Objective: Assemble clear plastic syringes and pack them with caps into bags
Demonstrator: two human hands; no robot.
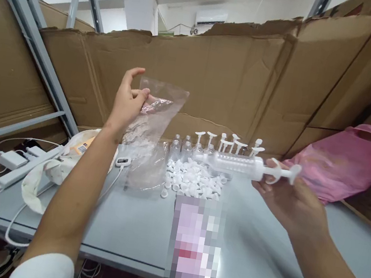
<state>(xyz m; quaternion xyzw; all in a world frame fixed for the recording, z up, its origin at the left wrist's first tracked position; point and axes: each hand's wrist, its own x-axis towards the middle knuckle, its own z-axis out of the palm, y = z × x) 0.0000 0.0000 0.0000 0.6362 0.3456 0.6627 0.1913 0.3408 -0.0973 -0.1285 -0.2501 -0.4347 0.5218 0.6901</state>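
Note:
My left hand (128, 103) is raised above the table and pinches the top of a clear plastic bag (155, 119), which hangs down toward the grey table (135, 225). My right hand (290, 201) holds a large white plastic syringe (248, 167) by its plunger end, lying level with its tip pointing left over a pile of small white caps (192, 180). Behind the pile stand several small clear bottles (185, 148) and several more white syringe plungers (231, 143).
A pink plastic bag (345, 161) lies at the right against the cardboard wall (238, 81). A white cloth bag (59, 170), a power strip (19, 173) with cables, and a small white device (123, 162) sit at the left. A blurred pink patch (194, 242) lies at the table's front.

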